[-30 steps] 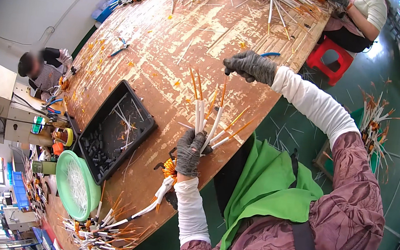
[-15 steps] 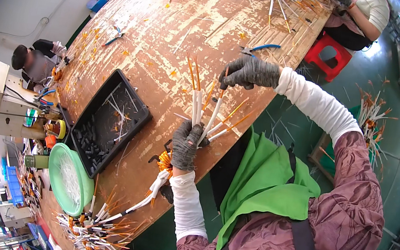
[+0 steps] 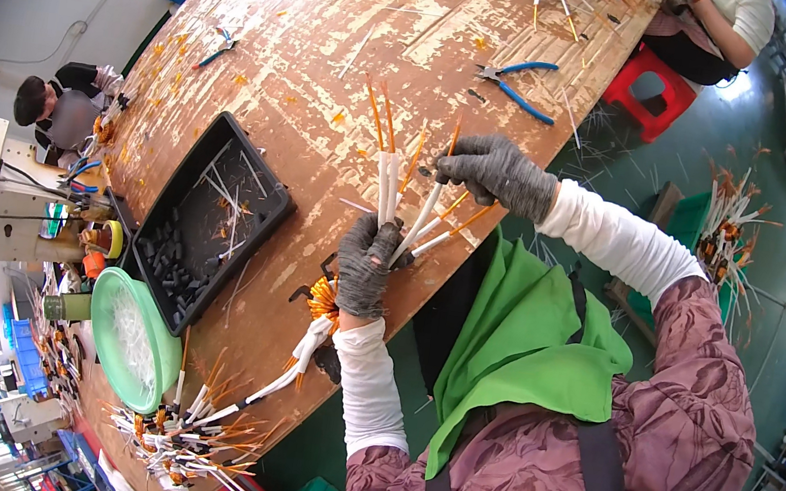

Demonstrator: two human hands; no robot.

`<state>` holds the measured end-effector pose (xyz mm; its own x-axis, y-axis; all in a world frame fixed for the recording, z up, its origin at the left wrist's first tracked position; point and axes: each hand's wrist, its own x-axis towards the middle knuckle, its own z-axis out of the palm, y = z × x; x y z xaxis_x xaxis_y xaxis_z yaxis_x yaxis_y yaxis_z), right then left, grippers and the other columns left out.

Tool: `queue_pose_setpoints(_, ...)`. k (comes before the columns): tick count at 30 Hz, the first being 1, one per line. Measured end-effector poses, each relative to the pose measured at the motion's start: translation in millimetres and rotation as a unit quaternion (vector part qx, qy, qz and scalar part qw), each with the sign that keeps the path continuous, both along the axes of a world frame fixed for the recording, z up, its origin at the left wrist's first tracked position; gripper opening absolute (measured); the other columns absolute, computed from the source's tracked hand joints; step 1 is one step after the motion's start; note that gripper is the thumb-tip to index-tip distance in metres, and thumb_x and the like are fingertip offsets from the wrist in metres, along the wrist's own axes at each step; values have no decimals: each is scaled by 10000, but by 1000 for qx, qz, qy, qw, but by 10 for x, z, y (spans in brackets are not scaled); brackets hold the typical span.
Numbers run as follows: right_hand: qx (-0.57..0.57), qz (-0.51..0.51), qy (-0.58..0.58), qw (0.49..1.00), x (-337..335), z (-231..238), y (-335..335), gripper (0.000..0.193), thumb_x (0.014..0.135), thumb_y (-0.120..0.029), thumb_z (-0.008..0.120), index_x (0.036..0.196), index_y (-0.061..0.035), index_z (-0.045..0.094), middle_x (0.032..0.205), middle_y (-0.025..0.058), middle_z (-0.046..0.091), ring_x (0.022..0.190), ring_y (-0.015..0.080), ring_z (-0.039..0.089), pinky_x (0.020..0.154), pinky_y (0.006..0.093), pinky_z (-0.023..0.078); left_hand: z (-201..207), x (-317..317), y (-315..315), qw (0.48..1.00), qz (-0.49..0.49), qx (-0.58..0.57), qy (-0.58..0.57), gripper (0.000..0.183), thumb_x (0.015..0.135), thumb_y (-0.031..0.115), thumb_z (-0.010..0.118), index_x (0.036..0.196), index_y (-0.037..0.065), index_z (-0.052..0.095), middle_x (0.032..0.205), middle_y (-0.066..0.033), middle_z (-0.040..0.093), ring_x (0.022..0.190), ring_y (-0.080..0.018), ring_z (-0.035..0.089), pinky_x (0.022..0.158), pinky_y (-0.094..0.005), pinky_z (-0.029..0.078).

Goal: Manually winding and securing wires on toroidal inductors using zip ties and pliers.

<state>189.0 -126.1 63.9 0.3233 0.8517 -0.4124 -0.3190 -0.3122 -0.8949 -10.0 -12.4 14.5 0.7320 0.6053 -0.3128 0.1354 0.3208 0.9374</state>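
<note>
My left hand [image 3: 365,264], in a grey glove, is closed around the base of several white-sleeved leads [image 3: 388,185] with bare orange wire tips. The leads belong to a copper-wire coil [image 3: 322,301] lying on the table beside that hand. My right hand [image 3: 502,172], gloved too, pinches a short black tube [image 3: 440,178] on one lead, where the white sleeve ends. That lead's orange tip sticks out above the fingers. The other leads fan out on both sides of it.
Left of my hands lies a black tray [image 3: 281,208] with short black tubes and white scraps. Beyond it stand a green basin [image 3: 168,355] and a machine [image 3: 17,196]. Blue-handled pliers [image 3: 522,92] lie ahead. More wire coils [image 3: 178,446] sit nearby; two people work farther off.
My right hand has moved down along the lead with the black tube, from the orange wire to the white sleeve's end. More orange tip now shows above it. My view has shifted slightly.
</note>
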Motion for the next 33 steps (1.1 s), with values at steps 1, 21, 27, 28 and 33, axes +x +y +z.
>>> queue_pose_setpoints(1, -12, -35, -36, 999, -82, 69, -64, 287, 778, -325, 661, 789, -39, 640, 594, -10, 512, 441, 56, 393, 386, 226, 319, 46, -18, -33, 1000, -4, 9, 12, 200, 867, 184, 573, 923, -7, 560, 737, -50, 572, 561, -123, 561, 506, -254, 503)
queue_pose_setpoints(21, 43, -103, 23, 993, -709, -331, -16, 189, 780, -145, 688, 909, -19, 630, 809, 31, 635, 756, 112, 580, 674, 256, 472, -95, 189, -166, 930, 82, 350, 74, 177, 845, 174, 549, 815, 0, 543, 620, -176, 548, 548, -319, 541, 525, -397, 419)
queue_pose_setpoints(27, 54, -16, 59, 997, -878, -511, 71, 246, 810, -245, 677, 944, -46, 621, 757, -7, 608, 571, 43, 494, 475, 202, 392, -239, 114, -59, 969, 98, 227, 24, 206, 872, 186, 542, 898, -17, 565, 730, -59, 591, 662, -120, 538, 576, -271, 448)
queue_pose_setpoints(28, 57, -19, 56, 997, -825, -504, 25, 246, 810, -245, 677, 944, -46, 621, 757, -7, 608, 571, 43, 494, 475, 202, 392, -196, 101, -64, 968, 95, 230, 19, 206, 872, 186, 542, 898, -17, 565, 730, -59, 591, 662, -120, 538, 576, -271, 448)
queue_pose_setpoints(33, -33, 235, -7, 971, -313, -138, -143, 315, 812, -380, 638, 890, -75, 650, 592, -50, 483, 479, 38, 411, 386, 202, 303, -61, 27, -182, 991, 97, 72, -51, 164, 867, 142, 529, 865, -18, 564, 690, -76, 596, 579, -127, 567, 524, -253, 467)
